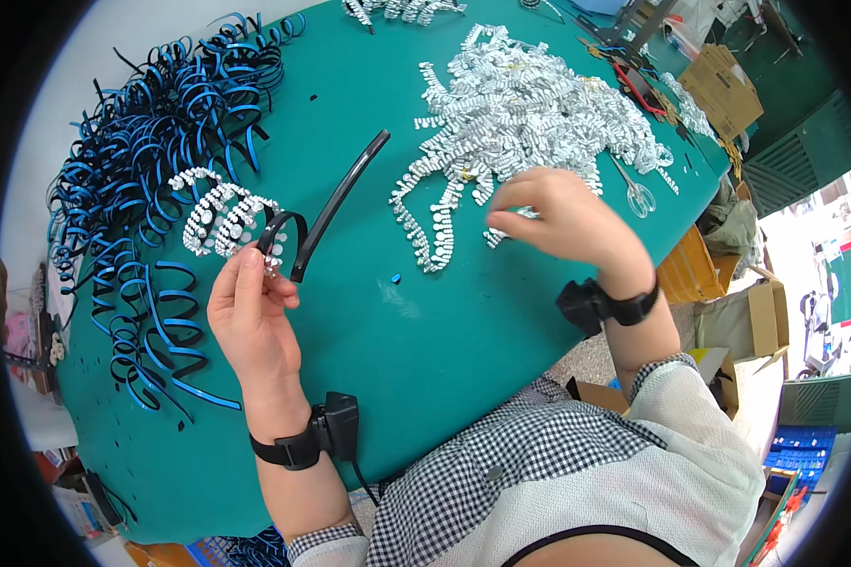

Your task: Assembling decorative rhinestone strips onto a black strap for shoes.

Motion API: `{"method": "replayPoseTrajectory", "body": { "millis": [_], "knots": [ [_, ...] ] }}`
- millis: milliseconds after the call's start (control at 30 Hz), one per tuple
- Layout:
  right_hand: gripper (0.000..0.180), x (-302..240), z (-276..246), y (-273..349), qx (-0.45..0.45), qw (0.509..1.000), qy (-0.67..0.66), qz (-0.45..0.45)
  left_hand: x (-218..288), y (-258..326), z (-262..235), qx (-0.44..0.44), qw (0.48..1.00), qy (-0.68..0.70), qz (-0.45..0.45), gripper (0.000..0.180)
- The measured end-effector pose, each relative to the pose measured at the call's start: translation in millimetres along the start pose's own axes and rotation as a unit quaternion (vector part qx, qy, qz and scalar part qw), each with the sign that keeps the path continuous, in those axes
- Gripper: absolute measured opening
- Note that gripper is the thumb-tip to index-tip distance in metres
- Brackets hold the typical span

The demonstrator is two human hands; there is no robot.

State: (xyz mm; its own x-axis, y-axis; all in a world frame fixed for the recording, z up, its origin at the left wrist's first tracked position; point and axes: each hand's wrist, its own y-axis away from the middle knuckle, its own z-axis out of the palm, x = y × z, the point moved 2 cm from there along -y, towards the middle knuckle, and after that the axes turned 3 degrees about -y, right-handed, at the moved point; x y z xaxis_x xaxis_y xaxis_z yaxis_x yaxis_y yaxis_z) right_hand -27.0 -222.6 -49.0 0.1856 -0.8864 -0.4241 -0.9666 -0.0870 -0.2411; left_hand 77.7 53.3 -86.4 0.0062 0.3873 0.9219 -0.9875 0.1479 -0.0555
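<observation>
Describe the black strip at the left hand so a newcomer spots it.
On the green tabletop, find the heap of blue-and-black coils at the left. Just right of it, the left hand holds the glossy black strip. Unlike those curls, it has a long, nearly straight section slanting up and right.

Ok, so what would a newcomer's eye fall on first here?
Probably the big heap of blue-and-black coils along the left side of the green table. Next would be the tangled white heap toward the far right, with the right grip by its near edge. Then the left grip, pinching a white beaded piece beside the coils.
</observation>
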Motion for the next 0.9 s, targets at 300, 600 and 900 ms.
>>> {"method": "replayPoseTrajectory", "body": {
  "millis": [300, 600, 900],
  "knots": [
    [0.026, -1.9, 78.4, -70.8, -0.121, 0.978, 0.059, 0.161, 3.3, -0.2, 1.9, 0.017, 0.999, -0.009, 0.044, 0.013],
    [0.016, -6.9, -43.4, -86.0, 0.036, 0.816, -0.574, 0.052, 5.3, -1.3, -2.2, 0.05, 0.997, 0.024, 0.05, 0.012],
    [0.023, -40.2, -50.6, -89.7, 0.043, 0.726, -0.687, -0.007, 7.8, -3.1, -10.6, 0.074, 0.993, 0.053, 0.071, 0.015]
  ]
}}
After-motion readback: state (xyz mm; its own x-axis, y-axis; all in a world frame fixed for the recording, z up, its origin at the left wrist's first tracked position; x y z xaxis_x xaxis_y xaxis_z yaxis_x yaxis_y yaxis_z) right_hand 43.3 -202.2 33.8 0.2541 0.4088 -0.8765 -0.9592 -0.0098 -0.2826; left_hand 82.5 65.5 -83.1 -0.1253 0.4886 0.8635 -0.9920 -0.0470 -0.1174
